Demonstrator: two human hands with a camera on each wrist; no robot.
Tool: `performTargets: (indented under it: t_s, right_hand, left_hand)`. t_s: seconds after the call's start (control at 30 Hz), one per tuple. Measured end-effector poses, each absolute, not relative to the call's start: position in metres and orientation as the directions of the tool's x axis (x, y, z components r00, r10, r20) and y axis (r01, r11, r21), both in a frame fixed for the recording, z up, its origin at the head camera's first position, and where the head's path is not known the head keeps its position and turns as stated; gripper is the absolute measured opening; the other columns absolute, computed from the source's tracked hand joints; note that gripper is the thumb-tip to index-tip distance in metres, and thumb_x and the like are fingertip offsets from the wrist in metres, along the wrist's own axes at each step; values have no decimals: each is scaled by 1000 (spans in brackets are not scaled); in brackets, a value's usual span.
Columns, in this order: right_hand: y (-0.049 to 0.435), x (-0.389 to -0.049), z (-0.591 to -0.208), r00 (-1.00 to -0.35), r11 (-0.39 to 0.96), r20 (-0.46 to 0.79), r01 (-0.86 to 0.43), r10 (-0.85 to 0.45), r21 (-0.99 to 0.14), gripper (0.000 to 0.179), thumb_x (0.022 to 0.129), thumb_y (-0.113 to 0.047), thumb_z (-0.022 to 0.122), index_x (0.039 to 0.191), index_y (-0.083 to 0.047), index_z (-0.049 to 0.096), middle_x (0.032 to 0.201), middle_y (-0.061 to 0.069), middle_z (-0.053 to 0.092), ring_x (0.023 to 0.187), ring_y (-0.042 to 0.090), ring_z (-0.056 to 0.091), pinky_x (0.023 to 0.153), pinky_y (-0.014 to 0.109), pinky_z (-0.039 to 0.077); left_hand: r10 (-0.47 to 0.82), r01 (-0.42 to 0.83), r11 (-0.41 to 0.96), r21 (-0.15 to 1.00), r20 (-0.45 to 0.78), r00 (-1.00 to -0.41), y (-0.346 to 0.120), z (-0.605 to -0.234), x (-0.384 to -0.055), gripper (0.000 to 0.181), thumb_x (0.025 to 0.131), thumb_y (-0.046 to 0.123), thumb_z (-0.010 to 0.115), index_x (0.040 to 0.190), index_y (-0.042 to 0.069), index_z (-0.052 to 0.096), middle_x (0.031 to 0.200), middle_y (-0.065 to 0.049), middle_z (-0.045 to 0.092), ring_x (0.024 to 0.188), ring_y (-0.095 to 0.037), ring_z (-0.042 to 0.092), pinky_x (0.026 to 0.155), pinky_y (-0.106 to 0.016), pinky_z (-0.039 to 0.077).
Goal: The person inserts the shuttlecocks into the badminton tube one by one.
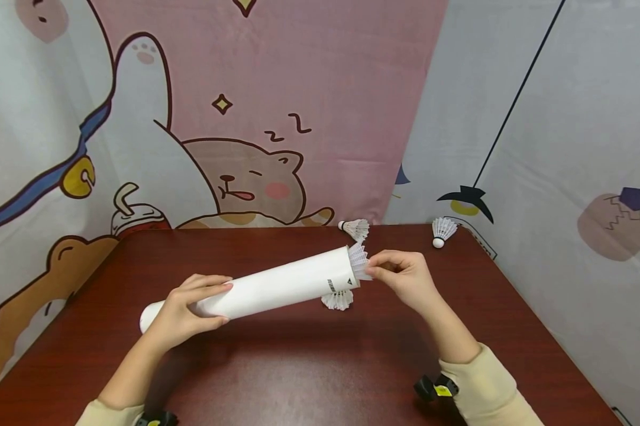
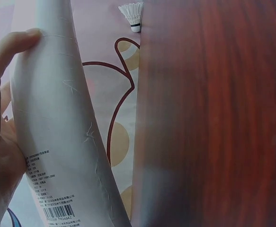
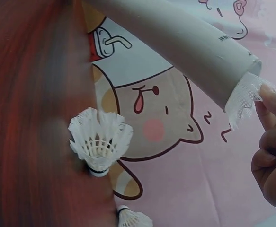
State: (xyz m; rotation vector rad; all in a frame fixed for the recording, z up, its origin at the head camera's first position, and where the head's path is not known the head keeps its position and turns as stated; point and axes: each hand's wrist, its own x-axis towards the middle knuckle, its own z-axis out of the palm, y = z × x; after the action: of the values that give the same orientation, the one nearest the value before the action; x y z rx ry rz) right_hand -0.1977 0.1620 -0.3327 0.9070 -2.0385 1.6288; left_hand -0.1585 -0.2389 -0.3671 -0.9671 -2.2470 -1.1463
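My left hand (image 1: 187,309) grips a long white cardboard tube (image 1: 285,283) near its lower left end, thumb on the near side and fingers over the top. The tube slants up to the right above the table, and printed text with a barcode shows in the left wrist view. A shuttlecock (image 1: 358,261) sits in the tube's right mouth, its mesh skirt sticking out and its base hidden inside. My right hand (image 1: 405,279) pinches the edge of that skirt between thumb and fingertips.
Below the tube's mouth, a feather shuttlecock (image 3: 100,137) stands on the dark red wooden table (image 1: 320,367). Another shuttlecock (image 1: 355,229) lies at the table's back edge, and a third shuttlecock (image 1: 442,231) lies at the back right corner. A cartoon-printed cloth (image 1: 325,77) hangs behind.
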Motion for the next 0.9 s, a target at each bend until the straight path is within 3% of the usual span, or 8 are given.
performTargets:
  t_s: [0.27,0.9]
  right_hand:
    - [152,-190,-330,-729,117,629,-673,-268,-730,13,73,22,68,77,11,66,69,-1,62,52,3,41,44,24,34]
    - [144,-205,-360,-739,54,635,-660,-226,-749,12,73,22,66,79,11,66,79,-8,66,55,4,48,48,18,39]
  left_hand:
    - [389,747,410,523,641,-662,-238,-367,-159,56,56,-12,86,109,-5,69,113,-24,63,103,-22,53,85,-16,40]
    - [392,764,402,504,659,-642,-238,-368,-158,57,54,-12,87,108,-4,70,111,-24,64,102,-22,54,85,-16,40]
